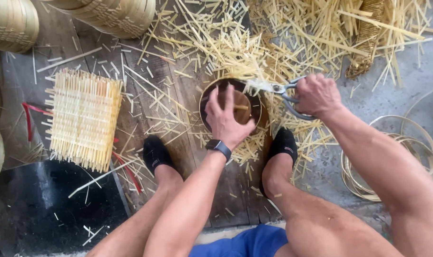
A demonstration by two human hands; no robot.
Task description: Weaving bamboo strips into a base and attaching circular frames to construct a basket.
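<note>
**Trimming the rim of a round bamboo frame**

The frame (231, 105), a round bamboo hoop with a dark inside, stands on the plank floor (178, 95) between the person's two black-socked feet. The left hand (224, 119) lies flat over its top, fingers spread, pressing it down rather than gripping. The right hand (317, 95) is closed around the handles of shears (279, 89), whose blades meet pale strip ends at the frame's far right edge. By the look of it, the cutting of overhanging ends is under way; a further cut would seem to call for turning the frame under the left palm to bring uncut ends to the blades.

Inside the frame only a crosspiece shows; the hand hides the rest. Cut slivers (273, 43) are heaped on the far side. A square woven mat (84, 119) lies to the left, stacked baskets (107, 14) sit far left, and loose hoops (397, 157) lie right.
</note>
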